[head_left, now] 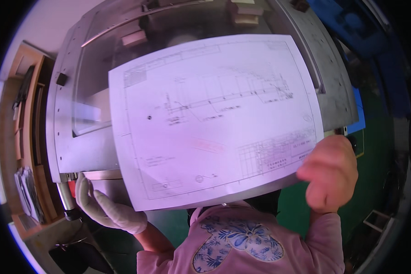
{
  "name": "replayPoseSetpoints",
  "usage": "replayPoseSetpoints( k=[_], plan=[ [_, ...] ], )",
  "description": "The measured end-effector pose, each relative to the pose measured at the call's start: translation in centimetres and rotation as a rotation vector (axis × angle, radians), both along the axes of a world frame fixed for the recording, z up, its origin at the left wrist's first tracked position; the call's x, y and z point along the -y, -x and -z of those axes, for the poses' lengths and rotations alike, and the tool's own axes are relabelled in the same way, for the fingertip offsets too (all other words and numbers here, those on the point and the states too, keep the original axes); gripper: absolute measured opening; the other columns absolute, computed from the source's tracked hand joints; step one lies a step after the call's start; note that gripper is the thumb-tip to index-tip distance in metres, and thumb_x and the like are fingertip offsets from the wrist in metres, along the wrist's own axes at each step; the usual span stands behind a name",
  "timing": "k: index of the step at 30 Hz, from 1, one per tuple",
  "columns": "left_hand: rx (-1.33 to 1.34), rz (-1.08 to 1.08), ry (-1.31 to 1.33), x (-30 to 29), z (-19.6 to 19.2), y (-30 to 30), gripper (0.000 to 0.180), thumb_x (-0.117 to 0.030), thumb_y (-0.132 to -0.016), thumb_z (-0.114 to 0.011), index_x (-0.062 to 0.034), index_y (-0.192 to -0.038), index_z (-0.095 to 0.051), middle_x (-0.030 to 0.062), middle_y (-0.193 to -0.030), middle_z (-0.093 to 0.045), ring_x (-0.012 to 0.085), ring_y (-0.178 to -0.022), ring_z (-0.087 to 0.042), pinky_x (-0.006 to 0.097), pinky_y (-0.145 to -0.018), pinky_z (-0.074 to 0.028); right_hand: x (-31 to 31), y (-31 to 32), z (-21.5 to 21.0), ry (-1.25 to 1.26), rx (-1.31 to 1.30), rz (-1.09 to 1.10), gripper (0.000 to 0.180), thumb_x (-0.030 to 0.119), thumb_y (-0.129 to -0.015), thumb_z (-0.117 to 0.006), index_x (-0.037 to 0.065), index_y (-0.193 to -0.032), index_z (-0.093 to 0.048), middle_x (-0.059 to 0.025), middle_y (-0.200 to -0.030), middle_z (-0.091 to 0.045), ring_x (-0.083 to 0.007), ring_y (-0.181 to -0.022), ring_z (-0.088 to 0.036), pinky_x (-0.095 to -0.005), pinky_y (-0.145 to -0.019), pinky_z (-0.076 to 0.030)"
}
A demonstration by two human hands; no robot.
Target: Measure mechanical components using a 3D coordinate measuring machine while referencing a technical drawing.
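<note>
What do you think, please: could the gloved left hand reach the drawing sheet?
Probably yes: the left hand looks open and empty beside the drawing sheet, with nothing visible between them.

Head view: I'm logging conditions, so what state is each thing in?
Sheet: unfolded, printed side showing, slightly bowed.
Right hand: bare, blurred, closed on the sheet's lower right edge.
Left hand: gloved, open, fingers parted, by the sheet's lower left corner.
Machine: partly hidden by the sheet.
Shelf: open-fronted, holding things.
Papers: stacked on edge, leaning.
</note>
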State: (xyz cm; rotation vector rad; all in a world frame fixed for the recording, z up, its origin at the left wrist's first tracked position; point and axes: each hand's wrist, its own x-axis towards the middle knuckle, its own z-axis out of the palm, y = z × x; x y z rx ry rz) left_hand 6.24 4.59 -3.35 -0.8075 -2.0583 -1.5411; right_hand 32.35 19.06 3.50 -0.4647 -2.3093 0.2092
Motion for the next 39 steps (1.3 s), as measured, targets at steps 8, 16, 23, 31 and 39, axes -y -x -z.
replayPoseSetpoints(
  k=[8, 16, 23, 31, 39],
  plan=[
    [-0.021, 0.014, 0.051, 1.1, 0.2, 0.5, 0.031, -0.018, -0.081, -0.040, 0.0046, -0.100, -0.048, 0.0154, -0.109, -0.048, 0.0259, -0.105, -0.044, 0.039, -0.093, -0.031, -2.0, -2.1, 2.2, 0.036, 0.074, 0.280, 0.025, 0.002, -0.064, -0.046, -0.003, -0.086, -0.058, -0.0157, -0.090, -0.056, -0.0266, -0.078, -0.054, -0.0310, -0.069, -0.042],
    [-0.112, 0.103, 0.050, 1.0, 0.4, 0.9, 0.030, -0.015, -0.081, -0.038, 0.0058, -0.100, -0.050, 0.0158, -0.107, -0.050, 0.0261, -0.102, -0.045, 0.039, -0.092, -0.032, -2.7, -1.8, 2.4, 0.023, 0.183, 0.254, 0.033, 0.013, -0.064, -0.050, -0.003, -0.092, -0.057, -0.0164, -0.101, -0.054, -0.0302, -0.091, -0.052, -0.0366, -0.080, -0.039],
    [-0.093, 0.081, 0.047, 1.3, 0.4, 0.7, 0.030, -0.016, -0.081, -0.038, 0.0050, -0.099, -0.050, 0.0155, -0.106, -0.050, 0.0264, -0.102, -0.046, 0.040, -0.092, -0.033, -2.7, -1.9, 2.5, 0.010, 0.196, 0.258, 0.033, 0.014, -0.064, -0.051, -0.002, -0.091, -0.058, -0.0160, -0.101, -0.054, -0.0308, -0.091, -0.052, -0.0372, -0.078, -0.039],
    [-0.093, 0.073, 0.027, 1.0, 0.5, 0.5, 0.029, -0.016, -0.081, -0.039, 0.0038, -0.099, -0.052, 0.0155, -0.106, -0.051, 0.0272, -0.103, -0.046, 0.040, -0.092, -0.032, -2.5, -2.0, 2.5, 0.015, 0.196, 0.269, 0.033, 0.015, -0.064, -0.052, -0.002, -0.091, -0.058, -0.0158, -0.100, -0.054, -0.0308, -0.091, -0.052, -0.0372, -0.078, -0.039],
    [-0.078, 0.076, 0.024, 0.8, 0.2, 0.5, 0.027, -0.015, -0.082, -0.039, 0.0045, -0.096, -0.051, 0.0156, -0.107, -0.050, 0.0268, -0.103, -0.046, 0.039, -0.093, -0.032, -2.4, -1.9, 2.1, 0.022, 0.182, 0.282, 0.032, 0.015, -0.065, -0.052, -0.002, -0.092, -0.058, -0.0165, -0.102, -0.054, -0.0309, -0.090, -0.052, -0.0366, -0.078, -0.039]
  ],
)
